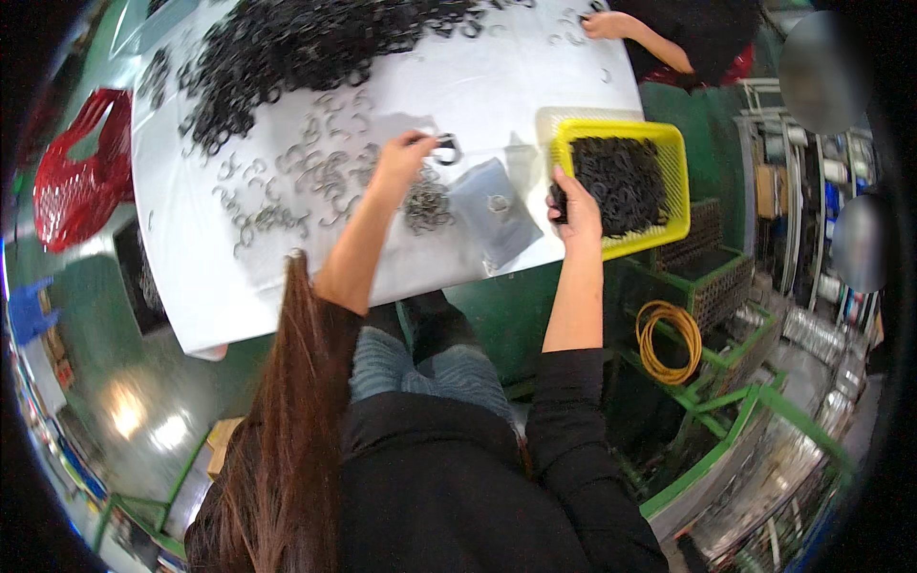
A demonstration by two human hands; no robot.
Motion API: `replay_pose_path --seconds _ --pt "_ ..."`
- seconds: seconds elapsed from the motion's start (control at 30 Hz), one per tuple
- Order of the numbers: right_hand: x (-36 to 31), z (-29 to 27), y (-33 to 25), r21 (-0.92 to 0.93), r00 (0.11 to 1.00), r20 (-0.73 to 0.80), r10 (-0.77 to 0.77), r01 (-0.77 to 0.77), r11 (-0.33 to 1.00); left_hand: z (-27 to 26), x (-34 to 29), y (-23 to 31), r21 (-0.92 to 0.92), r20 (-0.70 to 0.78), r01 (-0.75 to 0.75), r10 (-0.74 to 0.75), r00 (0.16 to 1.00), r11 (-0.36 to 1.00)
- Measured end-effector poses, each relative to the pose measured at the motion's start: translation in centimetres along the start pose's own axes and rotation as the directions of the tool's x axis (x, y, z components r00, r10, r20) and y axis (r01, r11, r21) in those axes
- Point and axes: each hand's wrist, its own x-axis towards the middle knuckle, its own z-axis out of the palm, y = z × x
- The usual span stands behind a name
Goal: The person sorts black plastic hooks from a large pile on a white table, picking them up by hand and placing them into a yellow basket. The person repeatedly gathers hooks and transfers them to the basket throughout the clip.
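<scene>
**Over the white table, rings in both your hands**

Between the fingertips of your left hand (403, 153) sat a single black ring (447, 148), pinched at its near edge and lifted just clear of the white table (497, 91). Below those fingers lay a small loose cluster of rings (426, 205), and to their left more rings were scattered thinly. Well beyond them, a big heap of black rings (287, 48) covered the far part of the table.

Your right hand (573, 210) was closed around a dark bunch of rings (558, 202), fingers wrapped tight on it. Just to the right of those fingers stood a yellow basket (676, 181), full of black rings. Between your two hands lay a grey plastic bag (492, 205), flat on the table.

Far past your right fingers, another person's hand (607, 24) rested on the table's far edge.
</scene>
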Motion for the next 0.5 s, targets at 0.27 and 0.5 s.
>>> replay_pose_path --seconds 0.27,0.5 --pt "4.1 -10.2 -6.4 -0.591 0.781 -0.299 -0.549 0.300 0.749 21.5 -0.9 2.5 0.340 0.079 -0.664 0.683 0.726 0.666" --pt "-0.7 -3.7 -0.3 -0.790 0.438 0.328 -0.837 0.613 0.011 8.8 -7.7 -6.7 0.644 0.096 -0.637 0.782 0.616 0.423"
